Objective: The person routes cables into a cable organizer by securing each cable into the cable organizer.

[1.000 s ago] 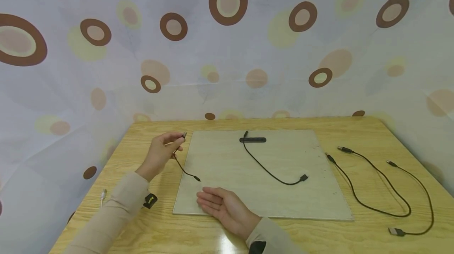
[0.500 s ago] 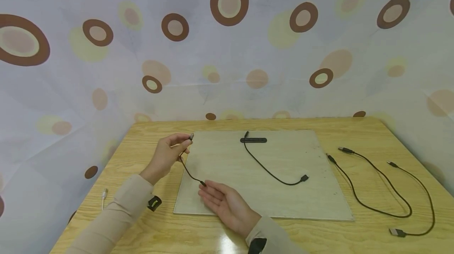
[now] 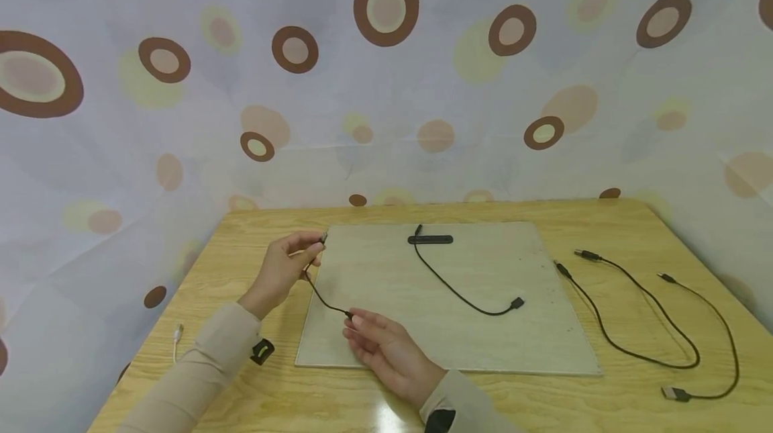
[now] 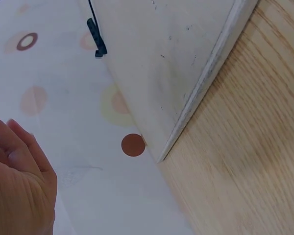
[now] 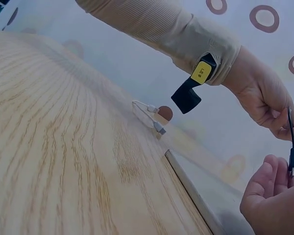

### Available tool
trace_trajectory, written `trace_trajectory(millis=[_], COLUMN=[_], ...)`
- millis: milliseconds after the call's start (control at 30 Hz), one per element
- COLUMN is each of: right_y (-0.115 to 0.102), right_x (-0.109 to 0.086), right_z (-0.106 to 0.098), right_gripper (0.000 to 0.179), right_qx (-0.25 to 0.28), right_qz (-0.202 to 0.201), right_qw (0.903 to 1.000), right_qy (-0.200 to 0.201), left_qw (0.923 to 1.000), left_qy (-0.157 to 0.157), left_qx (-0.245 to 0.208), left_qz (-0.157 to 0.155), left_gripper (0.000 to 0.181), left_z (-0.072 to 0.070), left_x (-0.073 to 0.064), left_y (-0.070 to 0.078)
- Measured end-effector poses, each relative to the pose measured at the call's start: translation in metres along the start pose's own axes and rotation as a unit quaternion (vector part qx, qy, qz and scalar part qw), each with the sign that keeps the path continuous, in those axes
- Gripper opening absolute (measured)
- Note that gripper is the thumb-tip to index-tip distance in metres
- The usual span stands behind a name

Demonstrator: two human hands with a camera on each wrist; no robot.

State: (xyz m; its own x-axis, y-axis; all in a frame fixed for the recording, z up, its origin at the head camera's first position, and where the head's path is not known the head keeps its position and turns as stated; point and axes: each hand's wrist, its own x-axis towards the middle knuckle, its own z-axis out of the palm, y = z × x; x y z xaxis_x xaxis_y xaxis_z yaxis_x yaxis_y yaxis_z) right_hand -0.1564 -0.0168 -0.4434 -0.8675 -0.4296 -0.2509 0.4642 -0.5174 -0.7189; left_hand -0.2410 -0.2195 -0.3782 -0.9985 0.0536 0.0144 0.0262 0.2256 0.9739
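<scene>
My left hand (image 3: 279, 270) pinches one end of a short black USB cable (image 3: 323, 299) between thumb and fingers, its metal plug (image 3: 324, 237) poking up above the fingertips. From there the cable hangs in a curve down to my right hand (image 3: 389, 356), whose thumb and fingertips pinch the small plug at the other end. That plug (image 5: 292, 161) points downward at the right fingers in the right wrist view. The left wrist view catches only part of the left hand (image 4: 22, 181), with the cable mostly outside the picture.
Beneath the hands a pale board (image 3: 374, 278) lies on the wooden table (image 3: 272, 386). It bears another black cable (image 3: 447, 283) and a black strip (image 3: 437, 239). Further black cables (image 3: 634, 356) lie on the right. A white cable (image 3: 178, 333) is at the left.
The left hand has moved slightly right with the cable. Its hanging plug has come to the right hand, whose thumb and fingers have closed on it.
</scene>
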Motion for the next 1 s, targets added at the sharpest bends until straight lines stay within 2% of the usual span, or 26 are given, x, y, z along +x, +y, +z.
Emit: trace_trajectory(millis=[267,567,733,1000], right_y=[0.005,0.001,-0.004,-0.019], right_x=[-0.003,-0.006,-0.007,-0.01], right_z=[0.001,-0.001,-0.004,-0.013], right_gripper=[0.024,0.014,0.021,0.034], right_qx=[-0.008,-0.021,-0.022,-0.046], right_qz=[-0.003,-0.006,-0.013,-0.015], right_qw=[0.9999,0.9993,0.9989,0.9979], right_qy=[0.014,0.032,0.04,0.042], left_qw=[0.9998,0.9995,0.999,0.9987], left_qy=[-0.015,-0.023,-0.038,-0.032], left_qx=[0.004,0.002,0.0,0.023], left_qz=[-0.011,-0.022,-0.025,-0.033], left_gripper=[0.031,0.03,0.03,0.031], left_z=[0.0,0.001,0.002,0.001], left_x=[-0.005,0.0,0.002,0.004], left_y=[-0.008,-0.014,-0.015,-0.015])
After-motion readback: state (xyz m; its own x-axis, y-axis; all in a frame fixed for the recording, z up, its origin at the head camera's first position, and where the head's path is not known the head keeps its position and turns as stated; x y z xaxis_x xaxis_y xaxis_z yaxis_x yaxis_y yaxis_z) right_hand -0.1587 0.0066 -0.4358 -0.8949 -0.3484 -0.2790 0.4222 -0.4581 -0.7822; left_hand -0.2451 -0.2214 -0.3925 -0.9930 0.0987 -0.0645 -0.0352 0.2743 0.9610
